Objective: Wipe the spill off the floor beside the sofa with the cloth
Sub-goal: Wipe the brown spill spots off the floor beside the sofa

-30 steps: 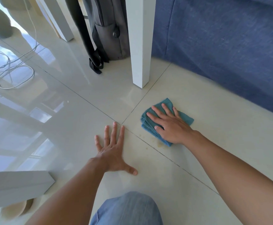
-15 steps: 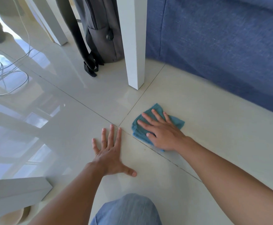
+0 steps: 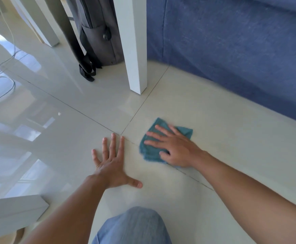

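A folded teal cloth (image 3: 150, 153) lies flat on the glossy cream floor tiles (image 3: 223, 120), in front of the blue sofa (image 3: 232, 50). My right hand (image 3: 176, 149) presses down on it, fingers spread over the top and thumb at its near edge. The cloth's near corner reaches a grout line. My left hand (image 3: 112, 164) rests flat on the bare tile just left of the cloth, fingers apart, holding nothing. A faint yellowish film (image 3: 149, 173) shows on the tile between the two hands.
A white table leg (image 3: 135, 50) stands beyond the cloth, with a grey backpack (image 3: 98, 37) behind it. Loose cables (image 3: 1, 81) lie at far left. Another white leg (image 3: 11, 212) is at lower left. My knee in blue denim (image 3: 133, 226) is at the bottom.
My right hand has slid the cloth a little toward me and to the left, closer to my left hand. My left hand stays planted. The view has shifted slightly.
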Demonstrator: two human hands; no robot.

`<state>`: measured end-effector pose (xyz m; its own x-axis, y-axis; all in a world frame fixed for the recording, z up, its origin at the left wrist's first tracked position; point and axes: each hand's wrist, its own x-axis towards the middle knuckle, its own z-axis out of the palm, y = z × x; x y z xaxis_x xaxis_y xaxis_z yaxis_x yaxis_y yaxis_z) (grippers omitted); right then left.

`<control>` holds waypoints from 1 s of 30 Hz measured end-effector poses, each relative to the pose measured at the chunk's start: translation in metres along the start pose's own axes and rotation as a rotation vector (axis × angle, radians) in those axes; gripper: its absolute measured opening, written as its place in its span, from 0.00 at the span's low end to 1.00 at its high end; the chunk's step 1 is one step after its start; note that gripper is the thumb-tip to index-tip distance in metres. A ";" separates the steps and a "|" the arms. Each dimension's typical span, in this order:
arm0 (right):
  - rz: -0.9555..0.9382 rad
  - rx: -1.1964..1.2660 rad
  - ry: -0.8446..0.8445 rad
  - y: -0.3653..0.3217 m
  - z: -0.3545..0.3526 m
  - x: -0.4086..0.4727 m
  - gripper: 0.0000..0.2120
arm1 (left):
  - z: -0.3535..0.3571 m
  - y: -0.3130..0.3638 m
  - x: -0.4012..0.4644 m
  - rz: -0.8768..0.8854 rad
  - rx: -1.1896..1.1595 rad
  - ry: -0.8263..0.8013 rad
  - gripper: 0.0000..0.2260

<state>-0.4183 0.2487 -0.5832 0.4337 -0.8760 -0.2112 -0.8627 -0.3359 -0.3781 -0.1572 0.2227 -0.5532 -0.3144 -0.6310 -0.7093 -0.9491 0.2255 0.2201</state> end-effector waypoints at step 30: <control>0.490 0.039 -0.012 0.014 -0.011 -0.029 0.31 | 0.000 0.008 -0.001 0.070 0.085 0.092 0.74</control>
<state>-0.4456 0.2658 -0.5727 -0.0178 -0.9236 -0.3830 -0.9556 0.1283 -0.2651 -0.1646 0.2256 -0.5506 -0.3843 -0.6760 -0.6288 -0.9207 0.3310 0.2068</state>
